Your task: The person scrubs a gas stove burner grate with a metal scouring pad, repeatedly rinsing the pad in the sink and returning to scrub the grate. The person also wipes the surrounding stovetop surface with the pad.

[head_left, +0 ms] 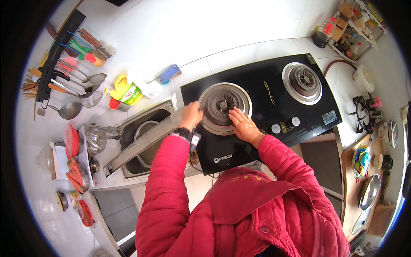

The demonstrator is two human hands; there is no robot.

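On the black two-burner gas cooktop, the left burner sits inside a round metal ring. My left hand is at the ring's left edge, its fingers curled; whether anything is in them is hidden. My right hand lies with fingers stretched out over the ring's lower right part, and nothing shows in it. No pan support stands on either burner. Two silver knobs are to the right of my right hand. A long metal strip slants across the sink, its upper end beside my left hand.
The steel sink holds a round metal basin. Behind it stand a yellow detergent bottle and a blue brush. A black pan support rests on the right counter. Ladles hang at left. Cables dangle under the cooktop.
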